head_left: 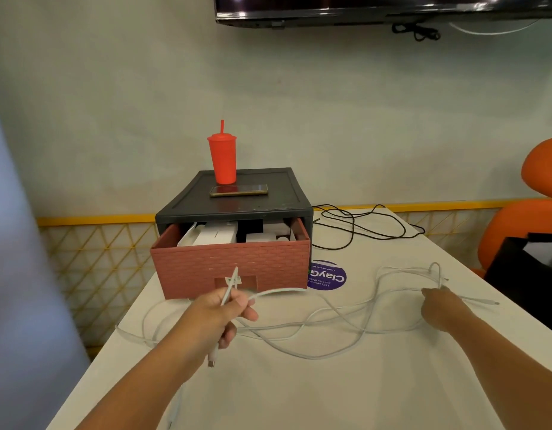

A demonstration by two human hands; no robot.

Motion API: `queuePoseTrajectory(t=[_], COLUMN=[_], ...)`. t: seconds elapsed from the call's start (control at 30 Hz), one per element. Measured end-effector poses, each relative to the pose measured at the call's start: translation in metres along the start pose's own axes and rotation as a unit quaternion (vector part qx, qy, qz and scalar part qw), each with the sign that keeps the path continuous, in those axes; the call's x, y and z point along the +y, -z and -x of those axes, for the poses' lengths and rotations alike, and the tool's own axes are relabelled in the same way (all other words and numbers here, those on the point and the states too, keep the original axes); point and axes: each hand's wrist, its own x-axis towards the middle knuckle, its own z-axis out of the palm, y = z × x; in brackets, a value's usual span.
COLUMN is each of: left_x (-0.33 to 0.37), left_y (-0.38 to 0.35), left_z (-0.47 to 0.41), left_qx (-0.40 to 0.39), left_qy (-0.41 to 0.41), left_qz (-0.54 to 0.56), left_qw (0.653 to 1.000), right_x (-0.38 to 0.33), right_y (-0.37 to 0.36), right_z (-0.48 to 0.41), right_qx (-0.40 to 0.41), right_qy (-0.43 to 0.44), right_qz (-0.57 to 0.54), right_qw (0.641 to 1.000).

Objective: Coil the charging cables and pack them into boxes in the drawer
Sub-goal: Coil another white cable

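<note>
White charging cables (330,324) lie tangled across the white table (299,392). My left hand (225,311) grips one cable near its end; the plug hangs below my fingers and a loop sticks up past my thumb. My right hand (439,305) pinches a raised loop of cable on the right side of the table. Behind my left hand stands a dark drawer unit (237,203) with its brick-patterned drawer (231,268) pulled open. White boxes (219,235) sit inside the drawer.
A red tumbler with a straw (222,159) and a phone (238,190) rest on top of the drawer unit. A black cable (361,225) lies behind on the right. A purple sticker (327,276) marks the table. An orange chair (529,218) and a black bag (522,268) stand at right.
</note>
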Motion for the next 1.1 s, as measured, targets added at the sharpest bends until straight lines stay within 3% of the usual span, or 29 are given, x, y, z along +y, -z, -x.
queuePoseTrajectory(t=[0.07, 0.13, 0.23, 0.4, 0.47, 0.6, 0.73, 0.87, 1.1], left_x=[-0.005, -0.01, -0.016, -0.028, -0.032, -0.038, -0.04, -0.038, -0.022], left_y=[-0.007, -0.013, -0.022, -0.034, -0.034, -0.029, -0.026, -0.03, -0.021], left_z=[0.002, 0.003, 0.005, 0.012, 0.015, 0.025, 0.041, 0.056, 0.065], left_qx=[-0.012, -0.019, -0.032, -0.053, -0.04, -0.009, 0.011, 0.013, 0.007], left_qy=[0.003, 0.001, 0.001, 0.009, 0.003, -0.013, -0.028, -0.023, 0.004], left_qz=[-0.015, -0.017, -0.022, -0.054, -0.069, -0.067, -0.035, 0.052, 0.183], left_qw=[1.0, 1.0, 0.999, 0.997, 0.997, 0.998, 0.999, 0.998, 0.983], right_x=[-0.003, -0.013, -0.036, -0.079, -0.095, -0.11, -0.12, -0.126, -0.133], right_y=[0.0, 0.005, 0.003, -0.014, -0.018, -0.024, -0.025, -0.028, -0.031], right_z=[0.004, 0.018, 0.046, 0.086, 0.095, 0.121, 0.159, 0.184, 0.182], right_qx=[0.01, 0.096, 0.195, 0.148, 0.177, 0.228, 0.173, 0.048, 0.039], right_qy=[-0.032, -0.023, 0.1, 0.34, 0.412, 0.438, 0.503, 0.511, 0.468], right_qz=[-0.043, -0.11, -0.194, -0.1, -0.068, -0.035, -0.138, -0.234, -0.328], right_qw=[0.999, 0.989, 0.956, 0.923, 0.891, 0.869, 0.835, 0.826, 0.819])
